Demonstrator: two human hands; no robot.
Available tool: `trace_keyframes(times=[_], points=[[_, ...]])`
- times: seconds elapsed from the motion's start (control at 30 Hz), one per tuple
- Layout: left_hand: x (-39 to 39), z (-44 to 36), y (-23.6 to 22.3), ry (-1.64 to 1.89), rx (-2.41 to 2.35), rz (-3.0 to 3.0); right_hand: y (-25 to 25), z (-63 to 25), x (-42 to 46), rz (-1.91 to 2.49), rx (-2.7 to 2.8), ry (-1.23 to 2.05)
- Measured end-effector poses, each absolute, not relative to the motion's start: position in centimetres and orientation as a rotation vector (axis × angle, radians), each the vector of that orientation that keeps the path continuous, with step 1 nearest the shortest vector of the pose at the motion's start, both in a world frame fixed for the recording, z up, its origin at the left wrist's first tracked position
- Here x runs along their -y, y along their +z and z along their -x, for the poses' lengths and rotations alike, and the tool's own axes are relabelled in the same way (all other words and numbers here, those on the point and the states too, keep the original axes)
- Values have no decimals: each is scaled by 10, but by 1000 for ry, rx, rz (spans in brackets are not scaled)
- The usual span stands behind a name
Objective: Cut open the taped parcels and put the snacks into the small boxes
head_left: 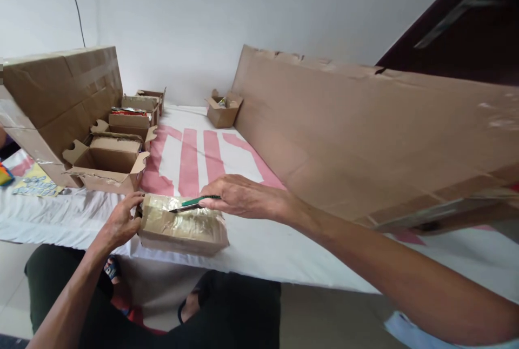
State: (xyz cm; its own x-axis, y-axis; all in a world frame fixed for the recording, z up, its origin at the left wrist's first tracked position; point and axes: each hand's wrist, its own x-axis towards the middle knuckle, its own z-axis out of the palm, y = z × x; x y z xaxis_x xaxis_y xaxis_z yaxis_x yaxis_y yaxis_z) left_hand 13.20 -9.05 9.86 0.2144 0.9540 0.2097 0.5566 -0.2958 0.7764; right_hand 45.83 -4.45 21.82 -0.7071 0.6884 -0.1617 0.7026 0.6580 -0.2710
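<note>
A small cardboard box [182,243] with clear tape over its top lies at the table's front edge. My left hand [125,220] grips its left end, fingers bent around the corner. In my right hand [239,196] is a green utility knife [197,202], held above the box with its blade tip at the taped top. Whether the blade has gone into the tape I cannot tell. Beyond my left hand stands an open small box [109,162], its flaps up and its inside dark.
More open small boxes [132,122] line up along a large carton [60,100] on the left. A tall cardboard panel [365,133] slants across the right side. One small box [223,114] sits at the back by the wall. A yellow printed sheet [38,181] lies at left.
</note>
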Motion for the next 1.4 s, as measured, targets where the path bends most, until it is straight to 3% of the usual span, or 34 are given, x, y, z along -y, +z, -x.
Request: trace_keyframes(times=[0.27,0.5,0.87,1.03,1.4], points=[[80,-118,108,1044,-1501,-1976,249,-403,43,-1125,-2731,-233],[75,-97,89,1110,-1549,-1893,229,-381,30,-1091,-2761,-89],[69,-106,77,1100,-1490,-1895,184,-449,30,-1216,-2858,-661],[72,-113,86,1028,-1467,-1863,198,-450,36,-1270,-2779,-746],[68,-122,86,1026,-1455,-1823,251,-404,58,-1201,-2661,-119]])
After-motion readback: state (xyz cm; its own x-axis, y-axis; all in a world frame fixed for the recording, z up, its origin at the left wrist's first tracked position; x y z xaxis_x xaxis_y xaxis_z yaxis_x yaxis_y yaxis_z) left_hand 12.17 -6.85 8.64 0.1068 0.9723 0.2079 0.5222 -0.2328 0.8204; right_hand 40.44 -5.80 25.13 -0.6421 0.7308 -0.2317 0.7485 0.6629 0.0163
